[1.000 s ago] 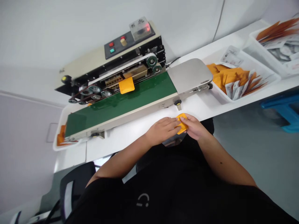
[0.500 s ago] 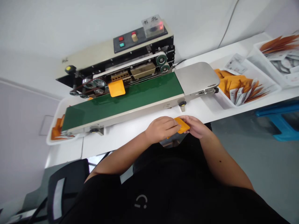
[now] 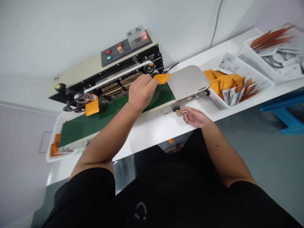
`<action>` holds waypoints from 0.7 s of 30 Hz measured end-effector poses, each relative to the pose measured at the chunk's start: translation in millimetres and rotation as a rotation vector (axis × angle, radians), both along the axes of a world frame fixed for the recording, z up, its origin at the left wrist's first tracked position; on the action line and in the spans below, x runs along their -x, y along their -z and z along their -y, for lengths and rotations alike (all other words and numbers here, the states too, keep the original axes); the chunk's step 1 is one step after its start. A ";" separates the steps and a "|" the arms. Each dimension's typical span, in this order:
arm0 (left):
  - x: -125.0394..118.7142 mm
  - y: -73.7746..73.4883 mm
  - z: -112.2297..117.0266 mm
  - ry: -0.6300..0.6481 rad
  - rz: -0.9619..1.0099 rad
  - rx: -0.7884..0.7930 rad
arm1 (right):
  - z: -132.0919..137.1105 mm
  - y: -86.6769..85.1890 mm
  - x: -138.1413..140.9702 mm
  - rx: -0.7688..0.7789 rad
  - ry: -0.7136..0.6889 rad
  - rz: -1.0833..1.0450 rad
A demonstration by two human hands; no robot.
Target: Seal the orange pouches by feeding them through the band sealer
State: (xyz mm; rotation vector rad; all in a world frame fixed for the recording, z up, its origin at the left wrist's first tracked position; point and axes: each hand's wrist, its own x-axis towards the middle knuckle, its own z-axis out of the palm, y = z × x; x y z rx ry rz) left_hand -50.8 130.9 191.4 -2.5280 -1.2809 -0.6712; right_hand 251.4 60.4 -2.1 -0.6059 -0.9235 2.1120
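Note:
My left hand (image 3: pixel 142 91) reaches over the green conveyor belt (image 3: pixel 78 125) of a band sealing machine (image 3: pixel 83 68). Its closed fingers pinch an orange pouch (image 3: pixel 162 78) at the right end of the sealing rollers, just beside the silver end plate (image 3: pixel 186 83). A second orange pouch (image 3: pixel 92 108) hangs at the rollers near the machine's left end, above the belt. In front of the machine, near a black knob (image 3: pixel 176 109), my right hand (image 3: pixel 196 117) holds nothing; its index finger is stretched out and the others are loosely curled.
A white bin (image 3: pixel 263 80) with orange and white pouches stands right of the machine. Beyond it is another bin (image 3: pixel 266 80) of pouches. At the belt's left end sits a third bin (image 3: pixel 49 152). A blue stool (image 3: pixel 282 110) stands at the right on the floor.
My left hand has moved up and away from my right hand, carrying the pouch to the rollers. My right hand has let go of it. The other pouch has travelled left along the machine.

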 end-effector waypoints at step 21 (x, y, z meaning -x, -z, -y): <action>3.0 0.3 19.9 -0.214 -0.049 -0.078 | 7.3 -8.8 -6.7 0.034 -0.009 0.003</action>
